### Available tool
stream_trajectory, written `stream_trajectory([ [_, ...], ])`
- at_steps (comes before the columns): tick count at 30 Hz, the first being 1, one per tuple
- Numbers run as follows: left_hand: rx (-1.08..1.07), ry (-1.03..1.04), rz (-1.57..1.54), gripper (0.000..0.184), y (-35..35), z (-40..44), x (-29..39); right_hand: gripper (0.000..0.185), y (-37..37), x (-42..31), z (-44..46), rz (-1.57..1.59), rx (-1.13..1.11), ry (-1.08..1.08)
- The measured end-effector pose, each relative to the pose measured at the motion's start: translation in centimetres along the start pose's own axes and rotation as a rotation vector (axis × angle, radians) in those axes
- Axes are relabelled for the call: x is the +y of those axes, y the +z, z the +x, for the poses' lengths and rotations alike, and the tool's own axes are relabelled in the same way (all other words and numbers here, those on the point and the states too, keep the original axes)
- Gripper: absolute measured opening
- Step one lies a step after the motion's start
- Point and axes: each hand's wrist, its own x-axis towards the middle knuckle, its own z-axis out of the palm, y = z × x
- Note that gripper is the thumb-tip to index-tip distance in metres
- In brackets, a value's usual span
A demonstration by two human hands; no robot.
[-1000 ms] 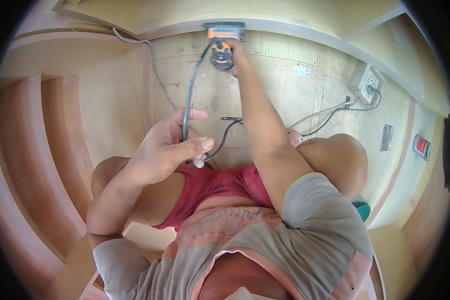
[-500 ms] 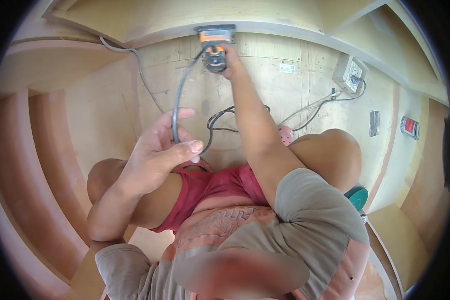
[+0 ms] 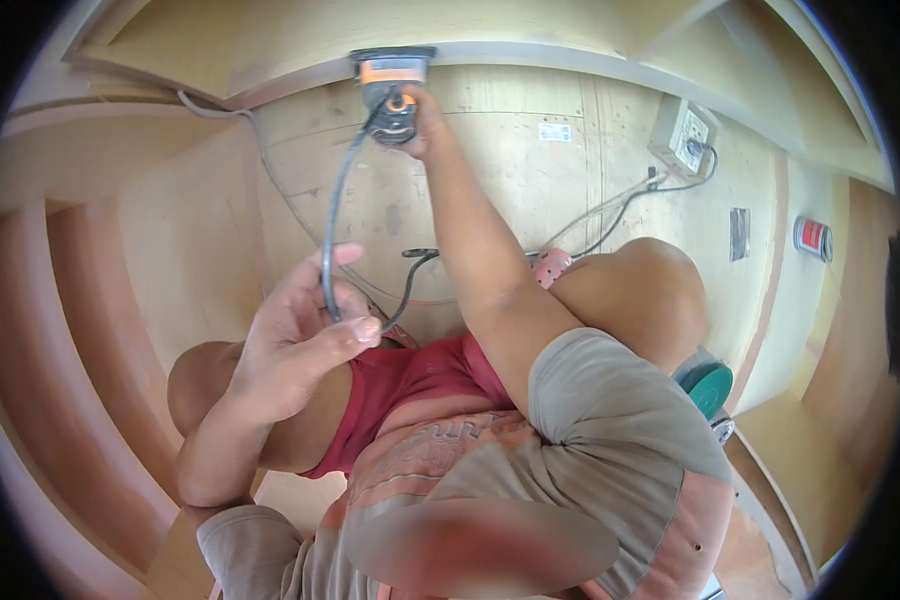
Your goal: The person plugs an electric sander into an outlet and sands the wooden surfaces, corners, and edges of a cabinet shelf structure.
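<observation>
My right hand point(image 3: 423, 122) is wrapped round an orange and black power sander point(image 3: 393, 72). The sander's flat pad rests against the front edge of a pale wooden board point(image 3: 530, 57). A dark cord point(image 3: 338, 190) runs from the sander down to my left hand point(image 3: 315, 325), which holds it loosely between curled fingers and thumb, above my left thigh. Past that hand, more black cord loops over the wooden floor beneath my right forearm.
A socket box point(image 3: 683, 137) with a plug in it is at the upper right. A red-labelled can point(image 3: 813, 239) stands at the far right, and a green round lid point(image 3: 706, 390) lies beside my right knee. Wooden partitions point(image 3: 80, 330) line the left.
The sander and my right hand have shifted left in view along the board's edge. The camera view has also shifted, and my left hand with the cord appears slightly lower and further left.
</observation>
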Motion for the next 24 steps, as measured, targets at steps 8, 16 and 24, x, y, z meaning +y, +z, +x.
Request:
stream_trajectory([
  [8,-0.018,0.007,0.050,0.061,1.2,1.0,0.3,0.034,-2.1,-3.5,-3.2,0.073,0.078,-0.057],
  [16,-0.140,-0.018,0.133,0.055,4.5,3.6,1.6,0.044,-9.0,-9.1,-7.3,0.169,0.162,-0.229],
  [24,-0.249,-0.053,0.154,0.062,5.7,5.0,2.3,0.066,-8.6,-8.6,-10.1,0.382,0.399,-0.584],
])
